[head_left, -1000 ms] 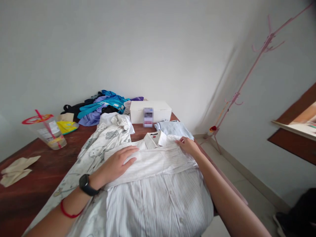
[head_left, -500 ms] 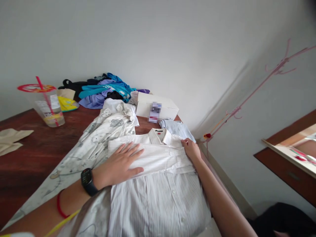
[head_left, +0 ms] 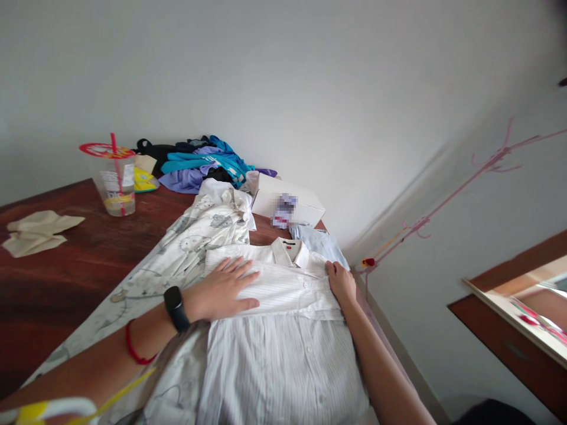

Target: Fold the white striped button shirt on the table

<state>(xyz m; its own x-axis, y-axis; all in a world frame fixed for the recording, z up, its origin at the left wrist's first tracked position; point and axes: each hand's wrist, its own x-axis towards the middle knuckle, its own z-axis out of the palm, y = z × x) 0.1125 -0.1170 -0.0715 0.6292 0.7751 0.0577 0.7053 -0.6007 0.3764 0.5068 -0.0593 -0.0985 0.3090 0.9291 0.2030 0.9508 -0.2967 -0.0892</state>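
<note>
A white striped button-up shirt (head_left: 283,354) lies face up with its collar at the far end and a sleeve folded across the chest. My left hand (head_left: 221,292) rests flat on the left part of that sleeve, fingers spread. At the shirt's right edge, near the shoulder, my right hand (head_left: 342,282) has its fingers curled onto the fabric. Beneath the shirt spreads a white cloth with grey drawings (head_left: 177,254), which bunches up toward the back. Folded light-blue fabric (head_left: 321,241) sits just beyond the right shoulder.
On the brown wooden table (head_left: 53,295) are a plastic cup with a red straw (head_left: 117,189) and a crumpled napkin (head_left: 39,230). A clothes heap (head_left: 204,165) and a white box (head_left: 305,203) stand by the wall. A pink coat rack (head_left: 443,206) leans across the right side.
The view has shifted a little, so the table's things appear farther right. Both hands keep almost the same places on the shirt.
</note>
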